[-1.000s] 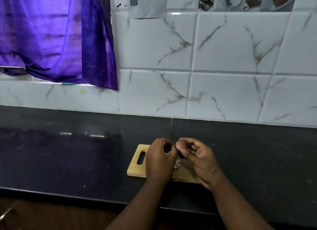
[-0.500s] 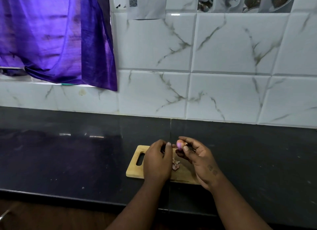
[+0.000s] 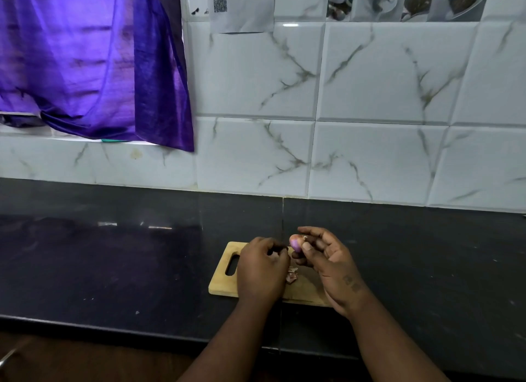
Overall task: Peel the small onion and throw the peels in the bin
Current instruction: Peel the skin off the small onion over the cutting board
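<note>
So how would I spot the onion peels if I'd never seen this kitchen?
Find the pale wooden chopping board on the black stone counter. Between the left hand and right hand lies a small heap of papery brownish-pink peels, flat and dull, unlike the glossy purple onion above.

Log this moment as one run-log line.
stage: peeling | right hand: holds onion | left hand: pinching peel, unclear | peels: on board | bin: not visible

Onion (image 3: 295,243) now bared; left hand (image 3: 262,268) apart

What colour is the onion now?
Pinkish purple, glossy; the onion shows in the head view.
</note>
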